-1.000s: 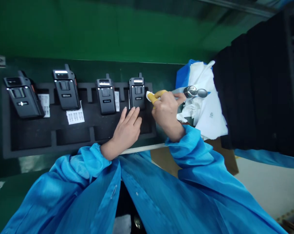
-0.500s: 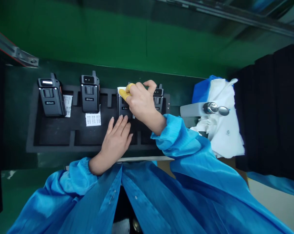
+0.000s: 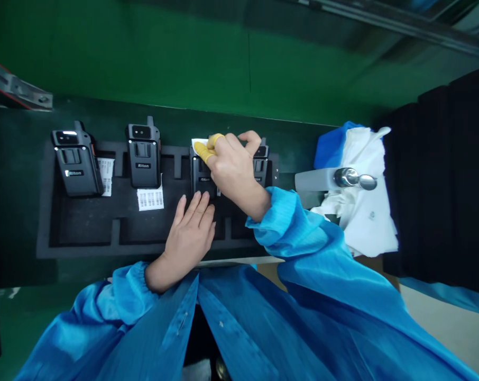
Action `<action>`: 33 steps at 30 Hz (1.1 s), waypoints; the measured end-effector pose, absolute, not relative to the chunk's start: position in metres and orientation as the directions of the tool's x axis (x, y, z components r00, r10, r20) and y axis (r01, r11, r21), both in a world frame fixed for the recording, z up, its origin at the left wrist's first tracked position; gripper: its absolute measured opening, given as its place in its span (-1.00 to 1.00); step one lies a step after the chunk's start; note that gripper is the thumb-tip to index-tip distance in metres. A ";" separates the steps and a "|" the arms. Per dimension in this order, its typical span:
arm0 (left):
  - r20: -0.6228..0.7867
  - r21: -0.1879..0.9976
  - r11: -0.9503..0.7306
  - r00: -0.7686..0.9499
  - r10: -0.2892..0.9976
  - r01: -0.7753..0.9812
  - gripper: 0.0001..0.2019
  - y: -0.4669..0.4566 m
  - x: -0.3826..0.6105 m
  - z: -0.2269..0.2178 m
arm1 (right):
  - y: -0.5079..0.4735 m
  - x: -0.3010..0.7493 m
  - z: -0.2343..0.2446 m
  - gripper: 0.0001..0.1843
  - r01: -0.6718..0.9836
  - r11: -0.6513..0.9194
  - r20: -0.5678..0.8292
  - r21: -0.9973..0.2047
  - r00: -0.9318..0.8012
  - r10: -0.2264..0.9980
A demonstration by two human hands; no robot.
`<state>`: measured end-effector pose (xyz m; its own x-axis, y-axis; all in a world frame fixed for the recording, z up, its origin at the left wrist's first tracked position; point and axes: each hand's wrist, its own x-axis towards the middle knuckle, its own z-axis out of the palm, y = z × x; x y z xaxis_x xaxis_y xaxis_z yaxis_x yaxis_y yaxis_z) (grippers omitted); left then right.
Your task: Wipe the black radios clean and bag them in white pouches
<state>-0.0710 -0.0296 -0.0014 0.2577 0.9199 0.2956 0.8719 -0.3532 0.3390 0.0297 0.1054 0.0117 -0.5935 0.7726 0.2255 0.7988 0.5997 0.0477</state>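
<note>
Item: black Riton radio (image 3: pixel 203 177), third from left in a black foam tray (image 3: pixel 84 250), directly under my right hand (image 3: pixel 233 172). Its yellow-cotted fingertips (image 3: pixel 203 152) pinch a white wipe (image 3: pixel 200 143) on the radio's far end. My left hand (image 3: pixel 190 233): fingers spread, just at the radio's near edge, wrist over the tray's near rim. Second radio (image 3: pixel 260 166): just right, partly behind my right hand.

The left hand (image 3: pixel 190 233) can slide left along the low foam slots (image 3: pixel 84 233) — but the black radios (image 3: pixel 143 156) stand in the way above.
</note>
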 end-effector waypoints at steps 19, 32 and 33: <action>0.235 0.422 -0.325 0.244 0.941 0.846 -0.69 -0.034 -0.082 0.000 | 0.051 0.048 0.001 -0.62 0.759 0.648 0.248 0.066 -0.641 0.726; 0.265 0.460 -0.339 0.237 0.934 0.821 -0.71 -0.034 -0.088 0.005 | 0.064 0.086 0.006 -0.69 0.885 0.457 0.429 0.084 -0.446 0.785; 0.282 0.454 -0.331 0.219 0.934 0.827 -0.71 -0.033 -0.093 0.006 | 0.068 0.080 0.010 -0.69 0.881 0.470 0.430 0.060 -0.448 0.784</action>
<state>-0.0934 -0.0334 0.0063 0.2191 0.9341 0.2818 0.8274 -0.3310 0.4538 0.0804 0.0684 0.0103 -0.4479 0.7837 0.4302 0.8805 0.4701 0.0604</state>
